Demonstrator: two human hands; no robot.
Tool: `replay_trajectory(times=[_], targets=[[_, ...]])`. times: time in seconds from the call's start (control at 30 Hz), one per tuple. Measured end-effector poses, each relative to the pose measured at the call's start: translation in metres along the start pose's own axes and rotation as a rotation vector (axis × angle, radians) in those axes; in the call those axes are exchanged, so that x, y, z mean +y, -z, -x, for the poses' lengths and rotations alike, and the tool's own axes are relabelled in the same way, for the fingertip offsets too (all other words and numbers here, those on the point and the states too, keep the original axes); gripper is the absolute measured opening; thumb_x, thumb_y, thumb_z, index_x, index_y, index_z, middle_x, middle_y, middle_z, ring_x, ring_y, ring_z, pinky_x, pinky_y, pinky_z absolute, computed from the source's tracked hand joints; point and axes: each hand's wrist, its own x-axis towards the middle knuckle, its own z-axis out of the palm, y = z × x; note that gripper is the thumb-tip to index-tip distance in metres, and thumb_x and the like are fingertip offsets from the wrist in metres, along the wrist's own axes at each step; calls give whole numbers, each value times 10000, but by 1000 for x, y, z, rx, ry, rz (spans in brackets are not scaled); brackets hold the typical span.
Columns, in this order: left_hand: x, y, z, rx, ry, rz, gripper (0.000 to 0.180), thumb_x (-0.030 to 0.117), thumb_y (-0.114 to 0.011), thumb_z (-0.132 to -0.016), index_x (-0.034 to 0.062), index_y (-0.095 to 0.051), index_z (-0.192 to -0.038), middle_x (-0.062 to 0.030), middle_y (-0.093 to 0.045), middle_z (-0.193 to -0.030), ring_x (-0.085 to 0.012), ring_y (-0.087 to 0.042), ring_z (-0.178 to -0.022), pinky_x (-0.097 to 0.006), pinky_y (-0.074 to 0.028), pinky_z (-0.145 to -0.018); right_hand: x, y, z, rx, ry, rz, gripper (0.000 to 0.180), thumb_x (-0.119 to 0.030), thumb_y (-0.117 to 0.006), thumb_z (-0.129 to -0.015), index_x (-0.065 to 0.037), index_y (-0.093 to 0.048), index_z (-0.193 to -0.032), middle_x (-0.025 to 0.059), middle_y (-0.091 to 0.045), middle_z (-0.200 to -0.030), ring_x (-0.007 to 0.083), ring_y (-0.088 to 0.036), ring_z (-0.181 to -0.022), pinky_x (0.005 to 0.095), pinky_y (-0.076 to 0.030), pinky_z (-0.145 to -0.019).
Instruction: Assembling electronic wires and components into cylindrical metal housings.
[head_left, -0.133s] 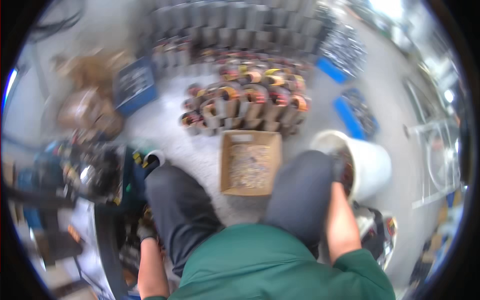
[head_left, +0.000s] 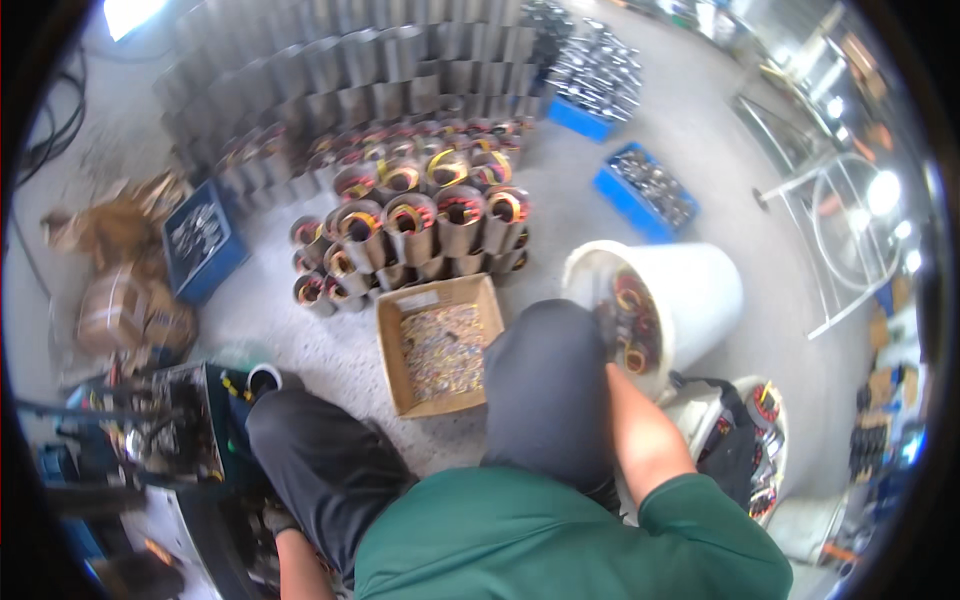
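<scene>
My right arm stretches past my right knee to a tipped white bucket [head_left: 700,300]. At its mouth my right hand [head_left: 606,335] is dark, smeared and partly behind the knee, so its fingers do not show. Inside the bucket lie several round wound coil parts [head_left: 636,310], reddish and copper coloured. Low beside my left thigh is my left hand [head_left: 280,519] in a greyish glove, next to a dark machine [head_left: 215,540]; its fingers are hidden. Between my knees stands a cardboard box [head_left: 390,350] with small multicoloured bits on its bottom.
Beyond the box stand stacked metal cylinders [head_left: 410,225] with coloured windings, and plain grey cylinders [head_left: 350,60] behind. Blue bins [head_left: 650,220] of metal parts lie at right, another blue bin [head_left: 205,240] at left. A white sack [head_left: 765,450] of wound parts sits by my right elbow.
The whole view has swung, so the floor items sit farther left in the picture, and it is sharper. My right hand stays at the bucket's mouth, my left hand beside my thigh.
</scene>
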Motion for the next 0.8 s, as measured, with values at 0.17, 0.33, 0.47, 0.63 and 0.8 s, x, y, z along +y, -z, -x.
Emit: replay_trajectory(times=[0.17,0.33,0.47,0.63,0.8], targets=[[55,108,-83,-501,182,429,514,383,-317,-1016,91,-450,-1417,-76,-459,-1481,-191,-443,-1350,-301,-382,-1079,72,68,12,-130,-188,235,427,-407,-519,-907,-77,-516,-1179,264,-680,-952,393,-672,-926,506,-486,-797],[42,130,-93,115,1045,1984,432,369,-469,-990,54,-610,-1250,-83,-646,-1252,-228,-626,-1102,-333,-484,-933,1,103,13,77,-123,606,309,-321,-520,-894,-92,-571,-1095,213,-668,-992,366,-624,-1019,487,-451,-912],[8,92,-113,276,687,2243,304,164,-617,-917,43,-612,-1195,-118,-687,-1057,-228,-651,-894,-355,-534,-782,2,108,-28,272,19,588,279,-299,-520,-902,-104,-574,-1094,204,-638,-1071,360,-586,-1052,481,-440,-909],[-33,212,-164,408,365,2111,276,162,-609,-924,21,-604,-1162,-91,-671,-983,-212,-634,-844,-347,-528,-758,46,98,-76,186,-37,599,261,-295,-516,-928,-106,-575,-1098,212,-634,-1090,370,-574,-1090,478,-423,-949],[-41,368,-190,613,252,2062,236,75,-597,-898,4,-589,-1123,-86,-624,-964,-209,-623,-847,-328,-526,-743,49,87,-97,48,-61,602,271,-306,-549,-910,-105,-576,-1089,203,-650,-1089,372,-591,-1088,479,-429,-941]])
